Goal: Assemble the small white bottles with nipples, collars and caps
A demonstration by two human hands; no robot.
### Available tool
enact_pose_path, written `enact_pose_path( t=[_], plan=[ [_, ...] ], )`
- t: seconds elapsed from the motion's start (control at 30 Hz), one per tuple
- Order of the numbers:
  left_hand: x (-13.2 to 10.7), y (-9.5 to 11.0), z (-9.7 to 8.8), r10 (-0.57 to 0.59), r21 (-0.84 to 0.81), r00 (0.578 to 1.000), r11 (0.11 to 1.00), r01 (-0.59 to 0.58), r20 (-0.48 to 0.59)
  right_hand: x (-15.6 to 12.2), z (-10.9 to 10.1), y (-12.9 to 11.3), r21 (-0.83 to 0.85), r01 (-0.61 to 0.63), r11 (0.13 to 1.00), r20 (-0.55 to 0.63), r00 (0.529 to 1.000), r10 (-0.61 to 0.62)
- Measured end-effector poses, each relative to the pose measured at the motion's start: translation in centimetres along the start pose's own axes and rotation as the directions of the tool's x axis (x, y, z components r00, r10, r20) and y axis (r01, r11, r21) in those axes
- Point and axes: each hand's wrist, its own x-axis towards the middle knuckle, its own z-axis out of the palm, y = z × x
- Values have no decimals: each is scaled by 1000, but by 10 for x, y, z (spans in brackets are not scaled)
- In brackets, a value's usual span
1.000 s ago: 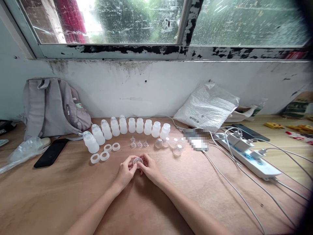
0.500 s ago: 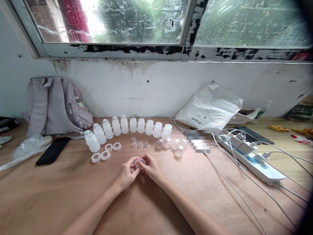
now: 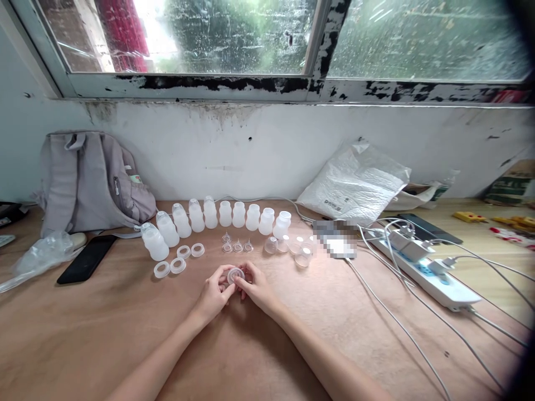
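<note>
My left hand [image 3: 214,293] and my right hand [image 3: 256,287] meet just above the wooden table [image 3: 104,328], fingers pinched together on one small clear round ring piece [image 3: 234,274] held between them. Behind them runs a curved row of several small translucent white bottles [image 3: 217,218]. White rings [image 3: 176,260] lie in front of the row's left end. Tiny clear nipples [image 3: 237,245] sit straight ahead of my hands, and clear domed caps [image 3: 292,248] lie to their right.
A grey backpack [image 3: 90,181] leans against the wall at left, with a black phone [image 3: 86,259] and crumpled clear plastic [image 3: 39,253] beside it. At right are a white plastic bag [image 3: 355,181], a power strip [image 3: 422,267] with chargers, and trailing white cables [image 3: 401,323].
My hands stay in place on the small ring piece, with only slight finger shifts. The view itself wobbled a little.
</note>
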Motion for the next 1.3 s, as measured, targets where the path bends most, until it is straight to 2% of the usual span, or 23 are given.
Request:
enact_pose_path(
  t=[0.2,0.47,0.6,0.87,1.1,1.3],
  plan=[
    [-2,4,-1,6,14,1000,1000,-6,-28,0,0,0,19,8,1000,23,1000,-8],
    [-4,4,-1,83,226,993,972,-62,-85,0,2,3,36,45,998,40,998,-46],
    [-4,5,-2,95,269,990,961,-65,-103,0,3,3,48,40,998,46,998,-42],
    [-3,1,-1,149,359,986,926,-114,-71,3,5,9,4,13,1000,-53,999,-12],
    [-7,4,2,197,399,980,898,-186,14,4,2,11,-64,-28,998,-98,995,21],
    [-8,6,1,201,386,980,903,-188,7,3,2,5,-134,-23,991,-127,992,6]
  ],
)
